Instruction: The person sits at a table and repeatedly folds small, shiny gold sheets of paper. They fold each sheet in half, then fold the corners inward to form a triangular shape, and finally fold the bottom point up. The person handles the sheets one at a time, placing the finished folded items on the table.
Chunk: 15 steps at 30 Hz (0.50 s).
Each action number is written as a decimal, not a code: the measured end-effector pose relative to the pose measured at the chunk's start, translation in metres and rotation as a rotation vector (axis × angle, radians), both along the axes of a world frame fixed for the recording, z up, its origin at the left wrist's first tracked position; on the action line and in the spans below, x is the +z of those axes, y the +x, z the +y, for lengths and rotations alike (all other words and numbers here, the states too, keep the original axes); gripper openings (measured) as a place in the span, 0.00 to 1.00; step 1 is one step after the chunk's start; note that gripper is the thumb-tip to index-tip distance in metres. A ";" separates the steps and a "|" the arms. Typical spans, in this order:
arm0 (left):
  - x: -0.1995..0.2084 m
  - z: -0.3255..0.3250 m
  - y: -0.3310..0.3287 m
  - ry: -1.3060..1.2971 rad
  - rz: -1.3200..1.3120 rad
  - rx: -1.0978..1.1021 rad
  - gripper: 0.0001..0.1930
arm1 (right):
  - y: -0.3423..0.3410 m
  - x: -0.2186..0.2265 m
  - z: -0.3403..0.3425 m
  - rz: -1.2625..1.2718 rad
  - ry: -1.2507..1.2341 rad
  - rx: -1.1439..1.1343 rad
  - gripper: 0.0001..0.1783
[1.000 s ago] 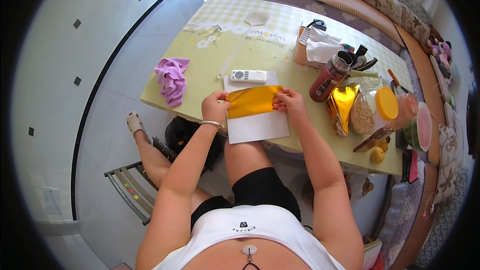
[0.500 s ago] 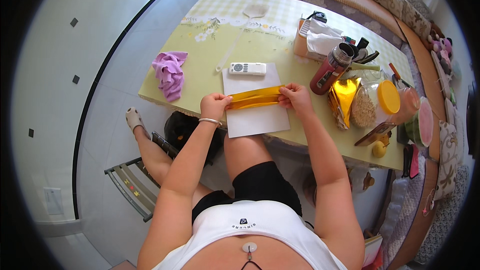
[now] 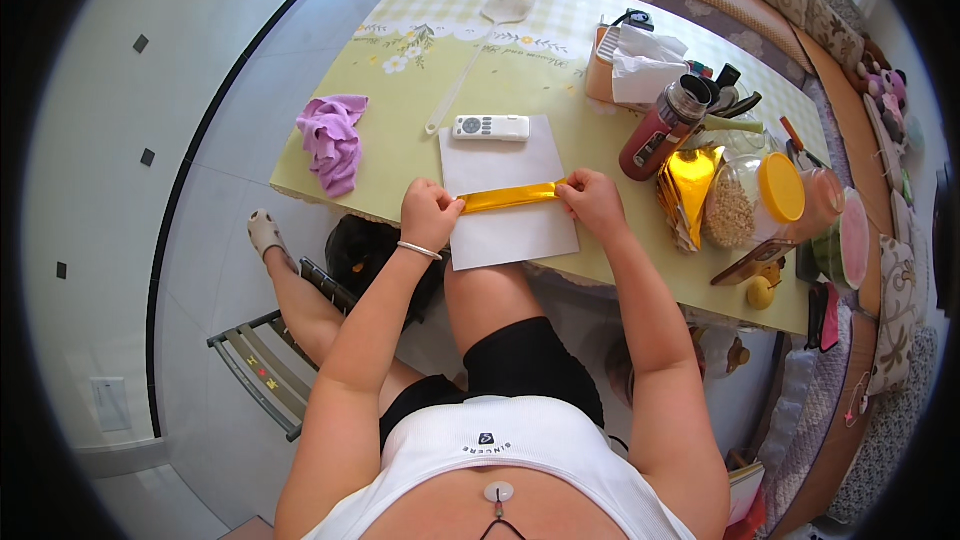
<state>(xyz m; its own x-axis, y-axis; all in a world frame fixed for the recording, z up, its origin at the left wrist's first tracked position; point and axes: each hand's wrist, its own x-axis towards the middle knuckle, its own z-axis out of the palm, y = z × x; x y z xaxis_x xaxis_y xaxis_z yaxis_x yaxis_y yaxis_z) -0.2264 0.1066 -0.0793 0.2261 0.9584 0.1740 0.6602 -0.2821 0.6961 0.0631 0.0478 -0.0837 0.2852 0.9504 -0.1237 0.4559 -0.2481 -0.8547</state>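
A narrow strip of shiny gold foil paper (image 3: 510, 197) is stretched between my two hands, just over a white sheet of paper (image 3: 515, 242) at the table's near edge. My left hand (image 3: 429, 212) pinches its left end, and a silver bangle sits on that wrist. At the other end, my right hand (image 3: 593, 201) grips the strip between thumb and fingers. A white remote control (image 3: 491, 128) lies across the top of the white sheet. To the right of my right hand stands a larger gold foil packet or sheet (image 3: 687, 192).
A purple cloth (image 3: 333, 143) lies crumpled at the table's left. Behind it rests a long pale spatula (image 3: 463, 80). On the right stand a red thermos (image 3: 665, 130), a tissue box (image 3: 605, 62), a yellow-lidded jar (image 3: 732, 214), a phone (image 3: 748, 263), a yellow fruit (image 3: 760, 293) and cut watermelon (image 3: 846, 243).
The gold strip looks narrower now than half a second ago. Both hands still hold its ends, and the view has shifted slightly.
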 end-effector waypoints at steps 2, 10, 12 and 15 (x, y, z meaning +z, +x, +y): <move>-0.002 0.001 0.000 0.006 0.061 -0.038 0.09 | 0.000 -0.006 0.000 -0.123 0.033 -0.010 0.11; 0.013 -0.002 0.009 0.664 0.520 -0.491 0.18 | -0.025 0.022 -0.007 -0.492 0.028 -0.026 0.13; 0.009 0.001 0.012 0.610 0.659 -0.572 0.19 | -0.035 0.022 -0.009 -0.696 0.161 -0.028 0.19; 0.004 0.004 0.011 0.600 0.653 -0.574 0.19 | -0.047 0.004 -0.015 -1.094 0.637 0.252 0.28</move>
<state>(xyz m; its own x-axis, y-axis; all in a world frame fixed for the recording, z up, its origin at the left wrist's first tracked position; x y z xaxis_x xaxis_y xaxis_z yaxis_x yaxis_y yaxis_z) -0.2153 0.1105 -0.0756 0.8390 0.4754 0.2647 0.5148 -0.8510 -0.1033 0.0158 0.0330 -0.0801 -0.2449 0.7974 0.5515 0.9645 0.2582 0.0550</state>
